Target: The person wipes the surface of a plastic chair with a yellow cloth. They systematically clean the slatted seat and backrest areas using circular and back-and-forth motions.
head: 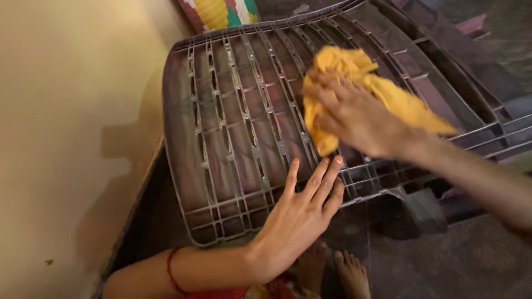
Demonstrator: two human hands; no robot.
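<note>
Right hand [354,119] clamps yellow cloth [407,102] on the chair [221,127] back; left hand [299,218], flat and open, braces its lower edge. Best wiped along the slats with firm pressure.

No packages, labels, signs or screens show in this view.
</note>
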